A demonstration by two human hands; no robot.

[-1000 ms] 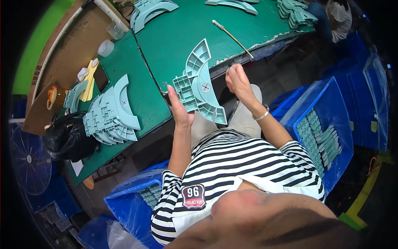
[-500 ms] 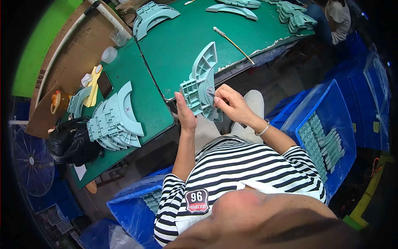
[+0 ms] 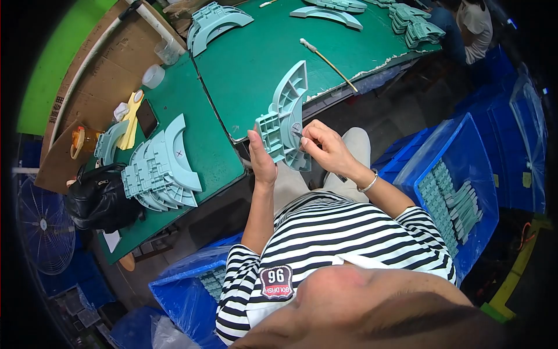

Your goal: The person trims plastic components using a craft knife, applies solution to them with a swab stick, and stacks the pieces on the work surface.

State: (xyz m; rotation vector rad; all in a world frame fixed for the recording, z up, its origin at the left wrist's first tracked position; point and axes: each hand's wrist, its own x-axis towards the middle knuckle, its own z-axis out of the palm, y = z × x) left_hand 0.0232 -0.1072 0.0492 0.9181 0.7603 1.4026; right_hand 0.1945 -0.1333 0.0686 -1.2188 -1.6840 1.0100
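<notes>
In front of me, near the edge of the green table point(image 3: 226, 166), the curved pale-green part point(image 3: 279, 99) is positioned with its ribs exposed. My left hand point(image 3: 263, 163) grips it along its left side, thumb extended upward. My right hand point(image 3: 328, 148) has its fingertips closed on a dark implement point(image 3: 298, 134), too small to identify, at the part's circular mark point(image 3: 295, 127).

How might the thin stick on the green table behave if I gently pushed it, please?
The thin stick is probably light, being so slender. It looks straight and fairly stiff, and may roll. One end seems to overhang the table, so pushing could drop it.
</notes>
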